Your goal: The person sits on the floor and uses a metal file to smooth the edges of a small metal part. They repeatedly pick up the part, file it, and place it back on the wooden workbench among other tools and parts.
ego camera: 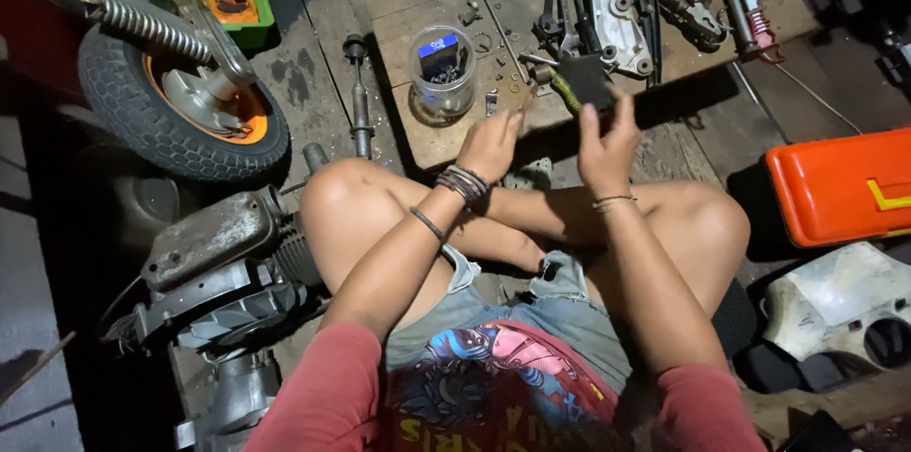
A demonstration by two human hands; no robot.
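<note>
- A small dark flat part (585,79) is held up in front of the knees by the right hand (604,144), just above the near edge of the wooden board (446,134) serving as a low desk on the floor.
- The right fingers are closed around the part's lower edge, thumb side up.
- The left hand (491,142) is brought in beside it, fingers pinched shut on what looks like a thin tool or fastener; the exact item is too blurred to tell.
- A yellow-green stub (564,92) pokes out at the part's left side, right where the left fingertips are aimed.
- For the fitting to be done well, the part is best kept steady and square in the right hand, so the small piece is fed in straight rather than at an angle.
- Work is best kept low over the board, so anything dropped lands among the loose washers and not in the floor gaps.
- The part reads as matt black, roughly rectangular, thin, with motion blur along its edges.
- Close by, a clear plastic jar (442,71) of small hardware is standing within reach.
- A grey metal bracket (615,6) is lying further back.
</note>
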